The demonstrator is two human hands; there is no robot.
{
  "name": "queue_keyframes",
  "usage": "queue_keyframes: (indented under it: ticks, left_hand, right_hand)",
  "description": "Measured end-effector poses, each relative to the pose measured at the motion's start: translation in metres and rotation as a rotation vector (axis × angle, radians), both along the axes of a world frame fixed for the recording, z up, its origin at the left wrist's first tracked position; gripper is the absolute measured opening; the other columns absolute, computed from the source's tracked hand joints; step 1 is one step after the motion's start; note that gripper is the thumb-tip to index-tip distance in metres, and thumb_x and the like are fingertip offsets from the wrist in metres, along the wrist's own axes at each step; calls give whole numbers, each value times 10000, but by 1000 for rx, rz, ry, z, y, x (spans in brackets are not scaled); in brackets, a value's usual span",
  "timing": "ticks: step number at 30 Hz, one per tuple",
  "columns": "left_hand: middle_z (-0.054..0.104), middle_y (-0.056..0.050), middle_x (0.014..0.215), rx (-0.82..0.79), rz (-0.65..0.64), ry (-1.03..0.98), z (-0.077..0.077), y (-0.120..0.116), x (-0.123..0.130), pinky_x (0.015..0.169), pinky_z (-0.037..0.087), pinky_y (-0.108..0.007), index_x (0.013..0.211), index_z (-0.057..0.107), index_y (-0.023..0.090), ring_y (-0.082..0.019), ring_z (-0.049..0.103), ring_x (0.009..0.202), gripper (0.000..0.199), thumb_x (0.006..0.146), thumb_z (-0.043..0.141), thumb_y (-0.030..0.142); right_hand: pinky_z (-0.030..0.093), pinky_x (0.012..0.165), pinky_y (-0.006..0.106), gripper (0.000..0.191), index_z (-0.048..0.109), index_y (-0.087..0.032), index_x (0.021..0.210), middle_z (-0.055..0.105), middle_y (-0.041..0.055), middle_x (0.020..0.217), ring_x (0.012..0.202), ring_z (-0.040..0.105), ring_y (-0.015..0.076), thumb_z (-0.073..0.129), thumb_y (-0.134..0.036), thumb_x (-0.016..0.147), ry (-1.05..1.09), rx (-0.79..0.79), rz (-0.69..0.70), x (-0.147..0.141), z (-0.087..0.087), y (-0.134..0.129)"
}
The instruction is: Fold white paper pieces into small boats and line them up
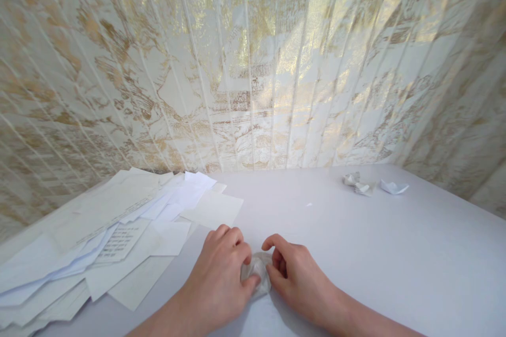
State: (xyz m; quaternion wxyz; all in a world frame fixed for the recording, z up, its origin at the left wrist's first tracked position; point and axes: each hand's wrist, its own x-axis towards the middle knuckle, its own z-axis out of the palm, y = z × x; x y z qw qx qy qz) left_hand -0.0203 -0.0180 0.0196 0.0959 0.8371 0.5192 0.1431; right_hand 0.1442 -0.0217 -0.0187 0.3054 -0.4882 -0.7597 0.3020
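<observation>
A small piece of folded whitish paper (259,275) lies low on the table between my two hands. My left hand (223,274) curls over its left side, the thumb pressing on the near part of the paper and the fingers bent around the far left edge. From the other side, my right hand (296,276) has its thumb against the paper's right edge, with the index finger arched above and the other fingers tucked in. Parts of the paper's outline are hidden by the fingers, and its exact folded shape cannot be made out.
On the left spreads a loose pile of paper sheets (134,274), some printed. Small folded paper pieces (358,183) and a white folded paper piece (393,187) sit at the back right. A tiny paper scrap (309,204) lies mid-table. A patterned wall (253,89) rises behind the white table (415,253).
</observation>
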Motion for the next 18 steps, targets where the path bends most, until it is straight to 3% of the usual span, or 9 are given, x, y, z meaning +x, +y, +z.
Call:
queue_keyframes:
  ticks: [6,11,18]
  left_hand:
    - [557,-20,810,-50,-41,18,6,-1,1,767,310,-357,714,633,208,-220,452,867,63,675,612,253]
    - [591,-29,766,-47,-54,26,4,0,1,757,306,-358,736,645,202,-227,469,861,84,695,589,251]
    - [643,-11,720,-87,-101,42,3,6,-2,735,287,-347,775,673,238,-202,507,801,136,735,550,197]
  right_hand:
    - [329,457,170,251,490,-188,921,473,-78,553,463,446,82,422,-54,720,25,-22,6,-1,0,-4]
    - [346,468,162,358,467,-198,1023,478,-78,587,485,455,82,408,-24,715,28,-35,118,2,6,-4]
    - [421,638,218,277,574,-171,891,573,40,809,689,533,137,430,5,733,-156,243,268,14,13,5]
